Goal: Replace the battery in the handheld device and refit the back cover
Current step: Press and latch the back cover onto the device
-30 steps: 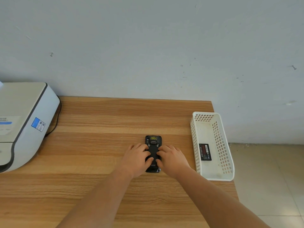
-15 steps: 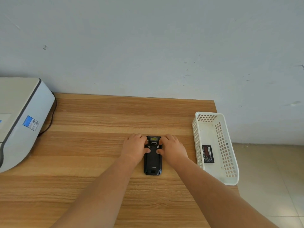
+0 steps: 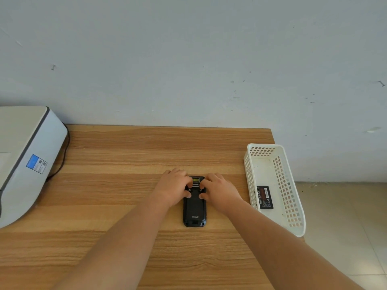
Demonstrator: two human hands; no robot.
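Observation:
A black handheld device (image 3: 194, 208) lies face down on the wooden table (image 3: 117, 185), its back cover on and the small yellow window at its far end showing. My left hand (image 3: 174, 186) rests on the device's upper left side, fingertips pressing on the cover near the top. My right hand (image 3: 219, 190) mirrors it on the upper right side. Both thumbs touch the cover just below the two top screws. A black battery (image 3: 264, 197) with a red label lies flat in the white basket (image 3: 293, 218) to the right.
A white and grey printer (image 3: 25, 160) with a blue sticker stands at the left, its dark cable (image 3: 62, 162) trailing along the table behind it. The basket overhangs the table's right edge. A pale wall runs behind the table; tiled floor lies at the right.
Both hands have slid from the device's lower half up to its top end, uncovering the bottom of the cover. The device itself has stayed in place.

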